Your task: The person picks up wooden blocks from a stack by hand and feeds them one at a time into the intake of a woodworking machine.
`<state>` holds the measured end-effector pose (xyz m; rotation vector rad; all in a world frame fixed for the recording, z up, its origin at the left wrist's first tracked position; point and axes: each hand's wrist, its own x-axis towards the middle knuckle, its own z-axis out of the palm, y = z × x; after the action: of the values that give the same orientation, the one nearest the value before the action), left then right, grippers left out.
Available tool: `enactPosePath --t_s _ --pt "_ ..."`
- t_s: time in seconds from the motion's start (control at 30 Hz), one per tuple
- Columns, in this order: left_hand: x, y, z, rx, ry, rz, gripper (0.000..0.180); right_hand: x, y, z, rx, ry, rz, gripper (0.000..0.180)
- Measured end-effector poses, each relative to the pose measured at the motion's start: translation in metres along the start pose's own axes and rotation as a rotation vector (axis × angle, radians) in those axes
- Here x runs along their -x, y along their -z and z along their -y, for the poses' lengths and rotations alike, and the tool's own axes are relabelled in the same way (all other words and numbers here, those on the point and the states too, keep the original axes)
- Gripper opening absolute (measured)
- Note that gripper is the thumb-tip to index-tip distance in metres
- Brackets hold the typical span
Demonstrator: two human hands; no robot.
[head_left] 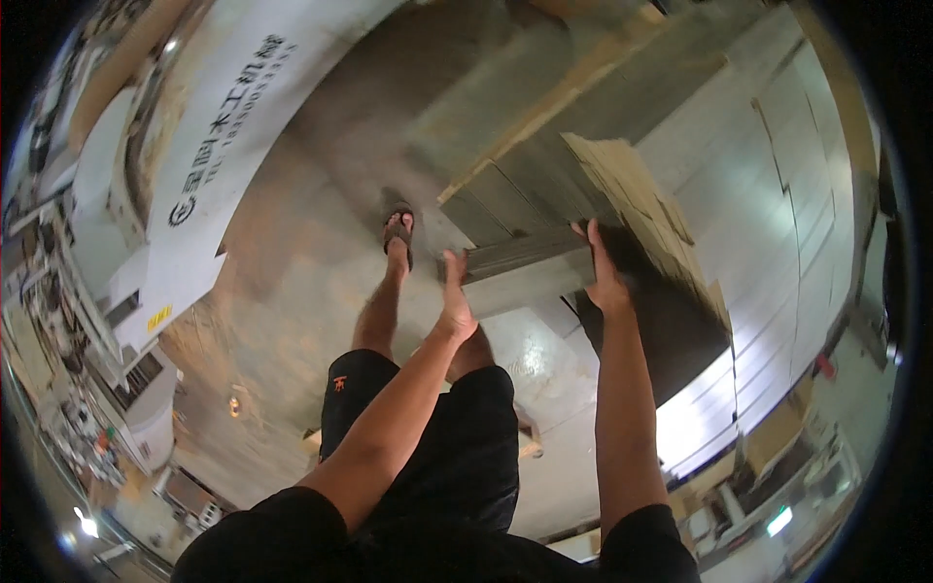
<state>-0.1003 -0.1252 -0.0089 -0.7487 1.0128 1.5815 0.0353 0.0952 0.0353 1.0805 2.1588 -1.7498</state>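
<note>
Between my hands is a small stack of grey flat boards (531, 276), held level by its two ends. My left hand (457, 299) is closed against the left end, thumb up along the edge. At the opposite end, my right hand (606, 277) presses with its fingers pointing away from me. Just beyond the held boards lies a row of similar grey panels (505, 209). Close to my right hand stands a pile of boards with pale, uneven edges (641, 194) and a dark side (671, 321).
Long stacks of light grey panels (719, 136) fill the right side. On the left stands a large white machine (219, 136) with a printed cover. My sandalled foot (397, 231) is on the scuffed, dusty floor (282, 253). Cluttered equipment (92, 428) lines the far left.
</note>
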Motion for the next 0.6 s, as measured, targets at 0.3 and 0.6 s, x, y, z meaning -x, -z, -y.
enactPosePath --t_s 0.3,0.6 --pt "0.074 0.007 -0.021 0.038 -0.311 -0.169 0.037 0.061 -0.044 0.053 -0.637 -0.115 -0.02 0.058" --pt "0.316 0.063 -0.192 0.065 -0.067 0.144 0.068 0.117 -0.177 0.226 -0.704 -0.009 0.203 0.043"
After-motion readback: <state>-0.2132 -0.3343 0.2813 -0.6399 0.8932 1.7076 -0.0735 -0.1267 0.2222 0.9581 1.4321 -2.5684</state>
